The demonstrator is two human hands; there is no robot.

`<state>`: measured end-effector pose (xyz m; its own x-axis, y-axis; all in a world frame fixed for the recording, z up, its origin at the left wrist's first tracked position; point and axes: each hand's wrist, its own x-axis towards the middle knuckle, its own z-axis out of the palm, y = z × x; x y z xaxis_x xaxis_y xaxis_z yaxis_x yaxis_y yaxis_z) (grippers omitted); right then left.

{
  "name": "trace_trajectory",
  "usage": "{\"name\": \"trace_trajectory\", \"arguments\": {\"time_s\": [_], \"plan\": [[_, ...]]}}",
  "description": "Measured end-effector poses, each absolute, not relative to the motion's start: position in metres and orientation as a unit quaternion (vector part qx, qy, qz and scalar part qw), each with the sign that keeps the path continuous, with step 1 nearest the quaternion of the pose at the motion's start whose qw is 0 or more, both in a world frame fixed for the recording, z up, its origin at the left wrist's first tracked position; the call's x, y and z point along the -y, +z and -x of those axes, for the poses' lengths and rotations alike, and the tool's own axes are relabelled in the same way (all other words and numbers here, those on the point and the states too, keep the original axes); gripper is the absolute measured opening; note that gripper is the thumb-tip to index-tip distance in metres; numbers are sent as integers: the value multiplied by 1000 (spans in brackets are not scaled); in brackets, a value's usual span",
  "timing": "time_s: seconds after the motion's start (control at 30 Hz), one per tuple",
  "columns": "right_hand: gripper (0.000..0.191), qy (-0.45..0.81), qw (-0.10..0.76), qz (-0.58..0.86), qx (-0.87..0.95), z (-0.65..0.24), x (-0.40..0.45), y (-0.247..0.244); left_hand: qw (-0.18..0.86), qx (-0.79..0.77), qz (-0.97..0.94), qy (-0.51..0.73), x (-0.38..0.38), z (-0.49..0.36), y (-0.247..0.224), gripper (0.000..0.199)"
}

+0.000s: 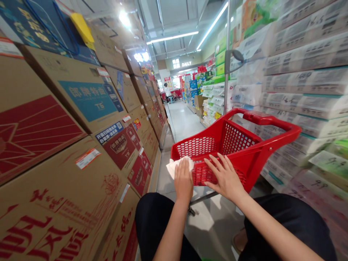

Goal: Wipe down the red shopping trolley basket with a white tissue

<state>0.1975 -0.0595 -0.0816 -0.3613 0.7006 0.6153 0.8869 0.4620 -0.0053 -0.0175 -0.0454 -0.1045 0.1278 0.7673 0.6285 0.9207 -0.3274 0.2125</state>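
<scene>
A red plastic shopping cart (199, 145) stands sideways in front of my knees, with its handle toward the right. My left hand (184, 180) presses a crumpled white cloth (172, 168) against the near side of the basket, close to its left corner. The cloth pokes out past the fingers on the left; whether it is fabric or paper I cannot tell. Spread fingers of my right hand (225, 178) rest at the basket's near side and rim, with nothing held in them. Lattice holes run through the basket walls.
Stacked cardboard cartons (78, 98) rise close on the left. Wrapped packs of paper goods (301, 79) fill the right side. A metal pole (226, 79) stands behind the cart. Down the aisle (185, 116), a person (166, 92) is beside a blue stool (170, 99).
</scene>
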Motion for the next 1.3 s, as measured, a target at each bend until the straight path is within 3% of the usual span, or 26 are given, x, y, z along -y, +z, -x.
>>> {"name": "trace_trajectory", "arguments": {"time_s": [0.17, 0.37, 0.63, 0.87, 1.07, 1.3], "plan": [[83, -170, 269, 481, 817, -197, 61, -80, 126, 505, 805, -285, 51, 3, -98, 67], [84, -162, 266, 478, 821, -194, 63, -79, 153, 565, 756, -293, 44, 52, -100, 57], [92, -158, 252, 474, 829, -190, 65, -75, 165, 513, 793, -285, 50, -2, -96, 64], [99, -211, 242, 509, 799, -218, 67, -67, 176, 544, 766, -293, 43, 46, -97, 55], [105, -221, 231, 528, 786, -206, 66, -67, 181, 521, 764, -336, 46, -10, -97, 60], [93, -229, 208, 515, 799, -230, 65, -59, 172, 468, 804, -325, 48, -16, -102, 69]]}}
